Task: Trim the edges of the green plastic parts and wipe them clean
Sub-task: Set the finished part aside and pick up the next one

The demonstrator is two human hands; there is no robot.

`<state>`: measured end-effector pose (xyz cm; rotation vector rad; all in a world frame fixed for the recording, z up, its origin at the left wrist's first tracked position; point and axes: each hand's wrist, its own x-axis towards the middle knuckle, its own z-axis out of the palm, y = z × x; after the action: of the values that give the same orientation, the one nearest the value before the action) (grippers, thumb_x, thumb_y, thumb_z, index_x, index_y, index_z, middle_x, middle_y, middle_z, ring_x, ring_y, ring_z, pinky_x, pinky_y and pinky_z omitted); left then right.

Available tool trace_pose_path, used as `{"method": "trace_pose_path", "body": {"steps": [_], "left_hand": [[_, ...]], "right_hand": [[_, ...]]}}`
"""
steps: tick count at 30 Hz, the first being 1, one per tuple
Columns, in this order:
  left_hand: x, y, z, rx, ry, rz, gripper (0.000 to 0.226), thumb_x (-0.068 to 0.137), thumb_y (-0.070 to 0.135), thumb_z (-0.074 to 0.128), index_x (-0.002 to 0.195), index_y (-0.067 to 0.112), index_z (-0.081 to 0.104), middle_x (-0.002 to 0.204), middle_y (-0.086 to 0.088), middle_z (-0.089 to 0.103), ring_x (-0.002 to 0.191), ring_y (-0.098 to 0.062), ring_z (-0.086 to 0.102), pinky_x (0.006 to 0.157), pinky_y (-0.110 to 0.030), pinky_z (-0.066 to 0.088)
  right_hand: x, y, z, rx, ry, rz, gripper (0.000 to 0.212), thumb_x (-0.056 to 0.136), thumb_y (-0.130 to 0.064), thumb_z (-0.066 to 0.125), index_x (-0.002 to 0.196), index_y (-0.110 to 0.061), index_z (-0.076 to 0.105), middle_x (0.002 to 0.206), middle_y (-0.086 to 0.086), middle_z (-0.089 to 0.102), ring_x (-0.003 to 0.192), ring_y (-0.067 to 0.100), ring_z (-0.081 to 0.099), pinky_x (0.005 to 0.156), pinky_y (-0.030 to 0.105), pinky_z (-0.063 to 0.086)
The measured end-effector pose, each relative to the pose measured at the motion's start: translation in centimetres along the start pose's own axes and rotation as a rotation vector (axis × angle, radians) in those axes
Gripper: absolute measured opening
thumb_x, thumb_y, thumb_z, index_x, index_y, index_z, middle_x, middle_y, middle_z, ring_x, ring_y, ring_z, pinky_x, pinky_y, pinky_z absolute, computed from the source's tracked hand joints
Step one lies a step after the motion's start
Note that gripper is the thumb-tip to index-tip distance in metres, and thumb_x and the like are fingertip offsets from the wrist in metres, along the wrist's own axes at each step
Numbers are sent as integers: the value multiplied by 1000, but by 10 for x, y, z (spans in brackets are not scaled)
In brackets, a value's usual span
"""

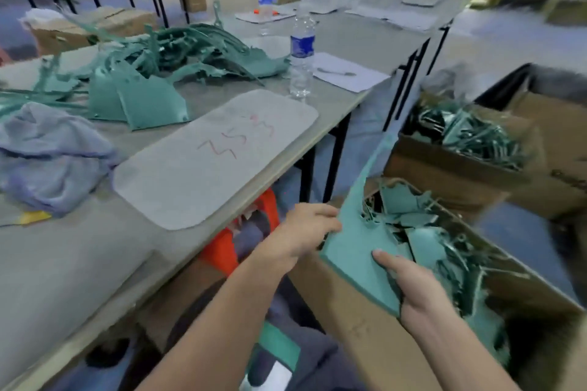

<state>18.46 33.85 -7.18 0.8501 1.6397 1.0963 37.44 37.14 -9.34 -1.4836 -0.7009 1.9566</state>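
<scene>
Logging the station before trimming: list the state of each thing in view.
Part: held up, edge ragged.
Left hand: grips the part's left edge.
Right hand: grips its lower edge.
Near box: open, holds green parts.
Near bottle: upright on the table.
Cloth: crumpled on the table.
Pad: flat on the table.

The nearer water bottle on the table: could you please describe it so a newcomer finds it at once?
On the long grey table, a heap of green plastic pieces lies beyond the pale mat with red scribbles. The clear water bottle stands upright at that heap's right end, beside a white sheet of paper. The other bottle stands farther back, away from the pieces.
</scene>
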Motion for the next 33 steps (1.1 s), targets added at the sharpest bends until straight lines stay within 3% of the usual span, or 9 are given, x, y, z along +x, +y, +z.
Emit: {"method": "trace_pose_path", "body": {"steps": [4, 7, 11, 13, 18, 20, 23, 27, 33], "left_hand": [[15, -23, 54, -343, -264, -238, 54, 94, 13, 67, 145, 13, 49, 141, -5, 60, 133, -18, 53, 97, -32, 50], [29, -18, 72, -558, -255, -251, 80, 99, 21, 65, 161, 11, 15, 162, -9, 34, 149, -23, 32, 123, -44, 26], [36, -6, 79, -377, -221, -184, 63, 98, 32, 64, 153, 16, 38, 155, 0, 43, 133, -3, 50, 111, -26, 40], [39, -2, 75, -237, -147, -116, 43, 99, 32, 63, 140, 23, 53, 144, 9, 50, 109, 9, 58, 90, -12, 43], [50, 1, 43, -136, 122, -6, 31, 101, 14, 56, 129, 20, 67, 128, 4, 65, 118, -8, 56, 98, -26, 41], [49, 1, 37, -216, 211, -13, 22, 97, 3, 58, 107, 12, 76, 99, -2, 78, 90, -13, 73, 76, -26, 57], [39, 7, 25, -257, 301, 6, 16, 87, 1, 68, 83, 13, 77, 72, -12, 75, 47, -16, 62, 44, -22, 50], [26, 30, -10, -140, 472, 143, 21, 76, 40, 74, 60, 25, 74, 48, -6, 64, 32, -15, 50, 37, -18, 37], [-8, 55, -95, -18, 770, 242, 48, 81, 65, 46, 66, 31, 76, 62, 6, 73, 55, -11, 69, 65, -35, 53]], "right_hand": [[30, 9, -59, 183, 170, 191, 11, 93, -8, 70, 103, -3, 68, 82, 19, 77, 58, 32, 74, 42, 38, 55], [69, -19, -80, 466, 279, 131, 27, 100, -17, 63, 124, -5, 63, 121, 21, 70, 92, 34, 71, 59, 45, 58], [108, -46, -65, 302, 136, 170, 70, 106, -49, 45, 157, -4, 27, 153, 24, 43, 141, 38, 44, 106, 54, 47], [111, -37, -40, 131, 153, 181, 64, 106, -42, 48, 153, -2, 32, 145, 25, 51, 133, 39, 52, 96, 55, 51], [99, -14, 32, 131, 1, 202, 39, 107, -33, 46, 131, -3, 55, 117, 20, 72, 120, 37, 65, 93, 43, 57], [85, -13, 58, 153, -120, 228, 28, 106, -29, 47, 104, -10, 67, 82, 10, 76, 75, 25, 75, 65, 34, 60], [66, -24, 91, 206, -192, 199, 36, 102, -12, 42, 71, -16, 59, 48, 1, 56, 34, 15, 50, 39, 22, 45], [32, -44, 126, 151, -337, 114, 30, 101, -8, 40, 77, -10, 57, 42, 2, 52, 32, 16, 47, 39, 21, 45], [-22, -50, 202, 132, -651, 50, 21, 102, -12, 45, 89, -9, 60, 78, 8, 68, 70, 22, 64, 72, 33, 56]]}}
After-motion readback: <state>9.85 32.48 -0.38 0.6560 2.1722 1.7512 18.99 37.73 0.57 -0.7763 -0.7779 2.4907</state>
